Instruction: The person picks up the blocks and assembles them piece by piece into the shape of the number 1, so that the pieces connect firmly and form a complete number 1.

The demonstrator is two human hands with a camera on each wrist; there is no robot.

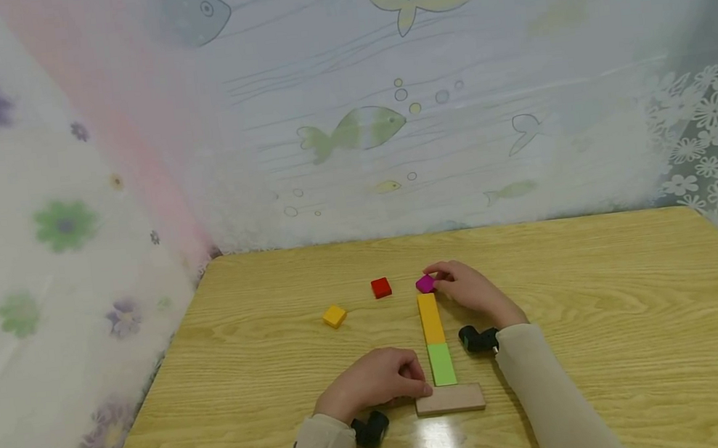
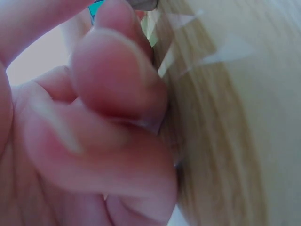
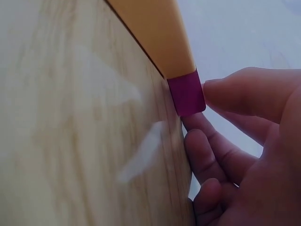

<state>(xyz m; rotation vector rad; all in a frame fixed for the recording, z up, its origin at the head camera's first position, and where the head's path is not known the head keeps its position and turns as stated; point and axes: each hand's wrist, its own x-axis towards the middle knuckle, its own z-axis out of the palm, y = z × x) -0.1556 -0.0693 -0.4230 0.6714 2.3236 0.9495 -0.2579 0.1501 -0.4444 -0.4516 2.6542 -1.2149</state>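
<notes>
My right hand (image 1: 471,291) pinches a small magenta block (image 1: 425,284) between thumb and fingers at the far end of a row of blocks. In the right wrist view this magenta block (image 3: 187,94) lies against the end of the orange block (image 3: 155,35). Nearer in the row come the orange block (image 1: 431,318) and a light green block (image 1: 442,364), end to end. A plain wooden block (image 1: 451,400) lies crosswise at the near end. My left hand (image 1: 378,379) holds its left end with the fingertips; the left wrist view shows curled fingers (image 2: 117,75) close over the table.
A red block (image 1: 381,287) lies left of the magenta one, and a yellow block (image 1: 334,316) sits farther left. The wood-grain table (image 1: 252,396) ends at a patterned curtain (image 1: 344,204) at the back. Black wrist cameras (image 1: 372,431) sit beside both hands.
</notes>
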